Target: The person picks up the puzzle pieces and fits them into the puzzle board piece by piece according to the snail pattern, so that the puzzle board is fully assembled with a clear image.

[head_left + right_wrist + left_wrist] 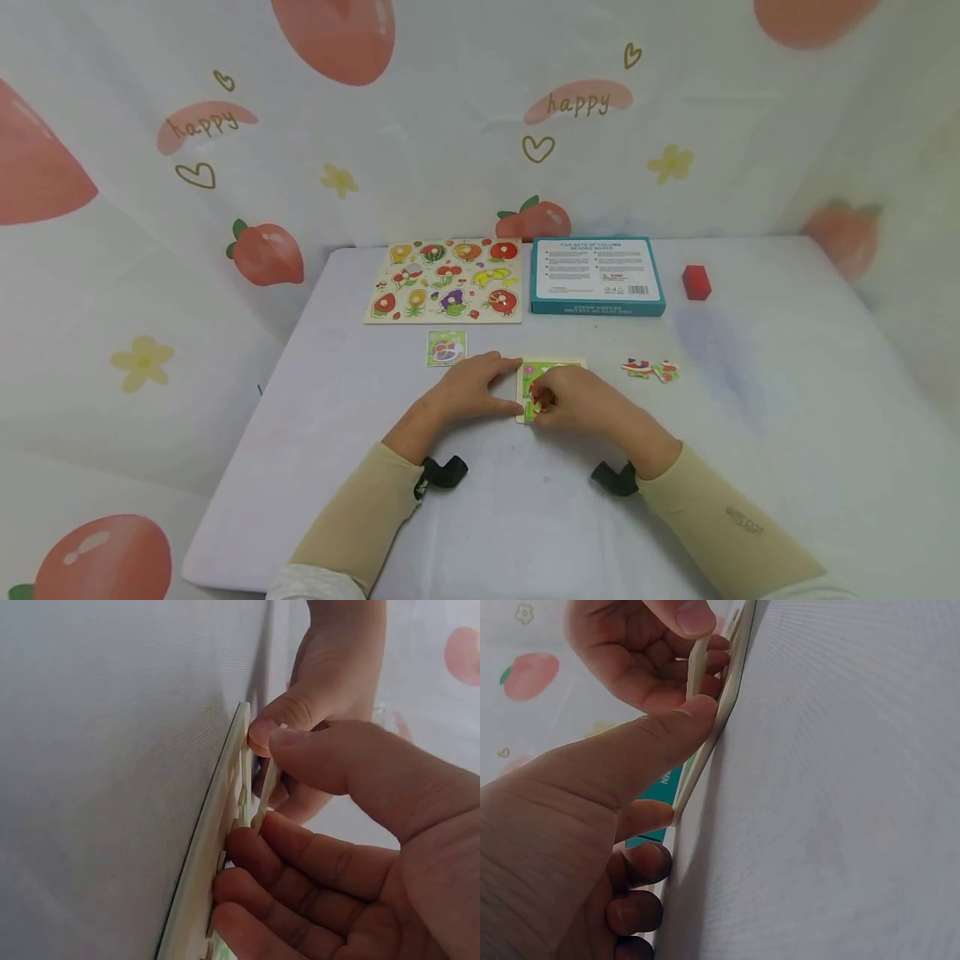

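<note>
A small wooden puzzle board (551, 362) with a green picture lies on the table between the hands. My left hand (472, 387) holds its left side, thumb at the near corner and index finger at the far one. My right hand (577, 400) is over the board and pinches a thin puzzle piece (266, 796) between thumb and fingers. That piece stands tilted on edge, close over the board, and its picture is mostly hidden. Two loose puzzle pieces (637, 367) lie to the right of the right hand.
Beyond the left hand lies a small square snail picture (447, 348). At the back are a fruit peg puzzle (442, 312), a teal-edged box (597, 271) and a red block (697, 283). A printed cloth (450, 117) hangs behind the table.
</note>
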Demonstrator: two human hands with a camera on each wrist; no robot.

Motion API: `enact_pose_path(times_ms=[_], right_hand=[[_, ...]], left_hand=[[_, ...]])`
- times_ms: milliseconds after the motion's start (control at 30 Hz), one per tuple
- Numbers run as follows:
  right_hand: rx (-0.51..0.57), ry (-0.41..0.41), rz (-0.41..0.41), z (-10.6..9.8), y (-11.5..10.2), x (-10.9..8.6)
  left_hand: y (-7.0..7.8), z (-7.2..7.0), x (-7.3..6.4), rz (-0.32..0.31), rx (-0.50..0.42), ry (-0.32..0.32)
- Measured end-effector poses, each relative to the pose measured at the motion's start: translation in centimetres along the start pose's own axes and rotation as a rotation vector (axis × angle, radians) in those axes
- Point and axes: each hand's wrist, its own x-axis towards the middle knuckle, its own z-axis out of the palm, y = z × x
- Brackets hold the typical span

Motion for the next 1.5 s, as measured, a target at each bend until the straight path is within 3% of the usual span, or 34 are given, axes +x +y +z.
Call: enact_pose_path(times_ms=[100,467,767,933,1100,1267,1500], right_hand=[[-0.015,0.003,0.007,0.1,-0.1,0.0],[-0.076,0.072,-0.084,0.5,-0.1,0.0],[0.004,0.134,0.050,1.1,-0.3,0.2],[-0.040,0.177,0.077,1.6,-0.3,0.4],[-0.106,0.154,0.020,1.3,0.0,0.4],[-0.072,0.131,-0.072,0.6,0.6,0.2],[-0.035,0.116,0.004,-1.2,1.0,-0.1]], left_hand=[[0.0,0.0,0.0,-0.004,0.001,-0.002],[0.0,0.0,0.0,0.004,-0.003,-0.001],[-0.1,0.0,0.1,0.004,-0.009,-0.006],[-0.1,0.0,0.1,0.005,0.000,0.000],[-0.1,0.0,0.0,0.009,0.004,0.004],[0.0,-0.1,0.0,0.003,0.004,-0.004],[0.1,-0.2,0.0,-0.007,0.001,-0.014]])
